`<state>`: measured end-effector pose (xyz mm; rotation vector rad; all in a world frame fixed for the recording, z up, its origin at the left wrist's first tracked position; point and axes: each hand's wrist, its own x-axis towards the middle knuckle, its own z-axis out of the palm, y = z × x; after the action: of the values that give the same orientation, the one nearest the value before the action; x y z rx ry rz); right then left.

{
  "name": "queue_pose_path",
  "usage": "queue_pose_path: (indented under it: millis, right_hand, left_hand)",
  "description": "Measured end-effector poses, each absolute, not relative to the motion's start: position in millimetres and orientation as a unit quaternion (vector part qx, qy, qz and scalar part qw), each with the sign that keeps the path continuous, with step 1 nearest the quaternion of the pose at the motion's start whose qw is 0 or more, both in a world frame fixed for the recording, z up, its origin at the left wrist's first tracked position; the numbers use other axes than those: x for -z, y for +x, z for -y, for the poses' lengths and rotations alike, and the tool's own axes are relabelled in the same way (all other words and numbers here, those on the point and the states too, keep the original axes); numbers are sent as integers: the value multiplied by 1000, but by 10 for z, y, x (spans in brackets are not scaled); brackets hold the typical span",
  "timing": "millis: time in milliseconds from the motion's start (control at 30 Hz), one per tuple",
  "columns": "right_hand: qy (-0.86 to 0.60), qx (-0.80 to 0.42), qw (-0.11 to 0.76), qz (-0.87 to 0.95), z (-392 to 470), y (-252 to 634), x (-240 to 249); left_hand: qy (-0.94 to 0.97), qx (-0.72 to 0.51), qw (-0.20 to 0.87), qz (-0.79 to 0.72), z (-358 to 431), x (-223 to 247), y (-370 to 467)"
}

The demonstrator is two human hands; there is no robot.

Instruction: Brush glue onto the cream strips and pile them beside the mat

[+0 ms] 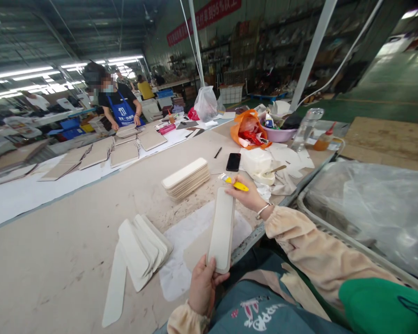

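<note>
A long pale board with rounded corners (221, 232) is held tilted over the table's near edge. My left hand (205, 284) grips its lower end, thumb on top. At its upper end is my right hand (248, 194), fingers closed round a yellow-handled brush (239, 186) and touching the board's top corner. Under the board lies a white sheet (176, 260) with a beige piece (197, 248) on it. Left of the sheet, several similar pale strips (139, 253) are fanned out. Behind them stands a neat stack of boards (186, 178).
A black phone (233, 162), a pen (218, 152), a white tub (264, 178), an orange bag (248, 130), a clear bottle (307, 129) and a glue bottle (323, 138) stand farther back. A plastic-covered crate (369, 208) is at the right. Across the table, a person in a blue apron (123, 110) handles boards.
</note>
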<state>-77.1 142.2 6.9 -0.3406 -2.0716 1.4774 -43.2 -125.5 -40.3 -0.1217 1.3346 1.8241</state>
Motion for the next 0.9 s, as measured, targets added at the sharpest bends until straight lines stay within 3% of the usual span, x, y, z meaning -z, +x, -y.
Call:
queue_pose_path:
  millis: [333,567,900]
  right_hand:
    - [-119,-529,318,778,-1628,-1492,-220]
    - [-151,-467,361,793,-1877,-2409,-304]
    - [-208,-404,334,826,-2001,-3015,-63]
  left_hand:
    - [-18,-689,397,-607,1209,58,-1409]
    - [109,-554,139,-813,1015,-317,-2840]
    - [128,-359,15,-925,674,-306,-3785]
